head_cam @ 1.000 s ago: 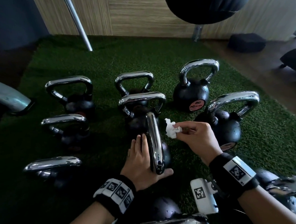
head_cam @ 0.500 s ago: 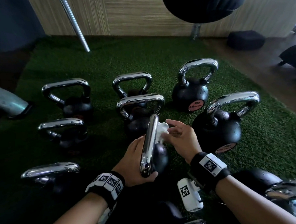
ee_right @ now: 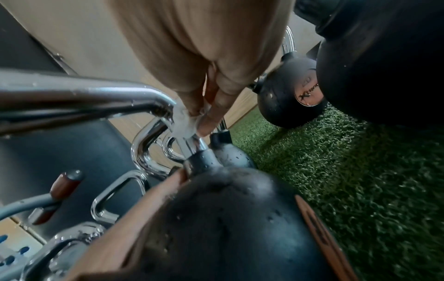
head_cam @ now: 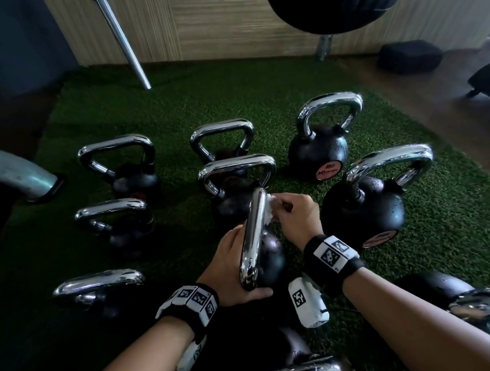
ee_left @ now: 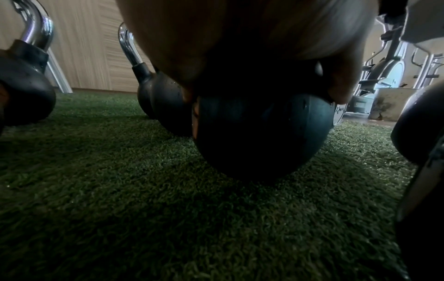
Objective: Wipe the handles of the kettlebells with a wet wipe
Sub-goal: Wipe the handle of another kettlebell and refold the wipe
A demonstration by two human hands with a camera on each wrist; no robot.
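Note:
A black kettlebell stands in the middle of the green turf, its chrome handle seen edge-on. My left hand grips its round body from the left, thumb curled under the near end. My right hand pinches a crumpled white wet wipe and presses it on the handle's far bend. In the right wrist view the wipe sits between my fingertips and the chrome bar, where it turns down to the body.
Several other chrome-handled kettlebells ring the held one: one just behind, a large one at the right, others at the left. A steel bar leans on the wall. A black punching bag hangs above.
My right hand has brought the wipe from beside the handle onto its far bend. My left hand, earlier flat beside the handle, now grips the kettlebell, which leans slightly.

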